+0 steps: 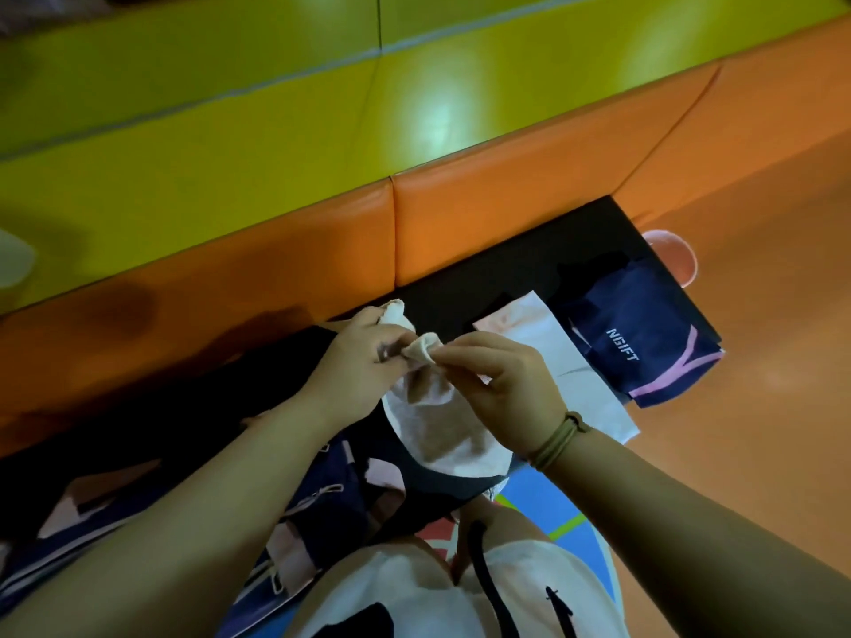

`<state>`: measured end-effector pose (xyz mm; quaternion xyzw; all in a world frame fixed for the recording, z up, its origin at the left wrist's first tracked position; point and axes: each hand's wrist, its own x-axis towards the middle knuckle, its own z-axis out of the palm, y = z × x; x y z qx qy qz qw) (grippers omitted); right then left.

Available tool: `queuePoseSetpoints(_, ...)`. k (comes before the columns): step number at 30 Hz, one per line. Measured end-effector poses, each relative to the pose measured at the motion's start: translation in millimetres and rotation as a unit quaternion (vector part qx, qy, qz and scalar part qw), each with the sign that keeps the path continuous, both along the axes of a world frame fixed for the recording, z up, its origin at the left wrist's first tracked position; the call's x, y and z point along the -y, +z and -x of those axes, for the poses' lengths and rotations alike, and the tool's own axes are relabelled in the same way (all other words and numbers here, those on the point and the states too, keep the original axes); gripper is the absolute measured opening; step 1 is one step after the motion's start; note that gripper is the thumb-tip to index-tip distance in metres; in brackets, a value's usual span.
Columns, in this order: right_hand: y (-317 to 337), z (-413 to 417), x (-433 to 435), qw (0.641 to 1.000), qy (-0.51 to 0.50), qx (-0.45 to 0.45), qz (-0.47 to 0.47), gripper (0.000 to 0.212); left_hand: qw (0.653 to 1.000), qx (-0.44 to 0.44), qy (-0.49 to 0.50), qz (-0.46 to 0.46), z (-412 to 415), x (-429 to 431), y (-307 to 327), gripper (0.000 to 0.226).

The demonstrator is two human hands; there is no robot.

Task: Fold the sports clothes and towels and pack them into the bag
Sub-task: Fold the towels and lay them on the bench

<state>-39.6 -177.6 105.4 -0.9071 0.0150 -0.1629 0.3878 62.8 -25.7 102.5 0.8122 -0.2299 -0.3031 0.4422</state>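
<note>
My left hand (357,361) and my right hand (504,384) both pinch a small white sock (433,425) at its top; the rest of it hangs down between my wrists. Behind my right hand lies a flat folded white cloth (585,366). To its right lie folded navy shorts (644,347) with pink trim and white lettering. Both rest on a black surface (594,237). Below my left forearm sits a navy and pink bag (322,490) with white straps, partly hidden by my arms.
An orange padded bench (460,209) runs behind the black surface, with yellow-green mats (230,108) beyond it. A pink ball (677,260) sits on the orange floor at the right. Dark clothing (258,375) lies left of my hands.
</note>
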Motion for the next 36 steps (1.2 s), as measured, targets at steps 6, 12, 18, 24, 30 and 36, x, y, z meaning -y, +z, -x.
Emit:
queuePoseSetpoints(6,10.5,15.4,25.8,0.94,-0.128,-0.295,-0.117,0.034,0.998,0.044,0.004,0.049,1.8,-15.3,23.7,0.02)
queuePoseSetpoints(12,3.4,3.4,21.7,0.836,-0.11,-0.479,-0.245,0.068,0.994,0.059,-0.02,0.09,0.1,-25.8,45.7,0.041)
queuePoseSetpoints(18,5.1,-5.8,8.7,0.702,-0.04,-0.489,-0.517,0.027,0.989,0.059,-0.043,0.129,-0.1,-34.4,55.0,0.042)
queuePoseSetpoints(24,22.4,-14.2,-1.3,0.715,-0.013,-0.47,-0.518,0.057,0.989,0.079,-0.037,0.122,-5.1,-42.6,53.7,0.057)
queuePoseSetpoints(30,20.4,-13.5,-19.6,0.696,-0.013,-0.468,-0.545,0.051,0.983,0.113,-0.039,0.142,2.4,-35.2,57.1,0.043)
queuePoseSetpoints(36,32.6,-14.8,-12.2,0.71,-0.049,-0.389,-0.585,0.006,0.983,0.128,-0.013,0.133,2.3,-39.9,54.4,0.053)
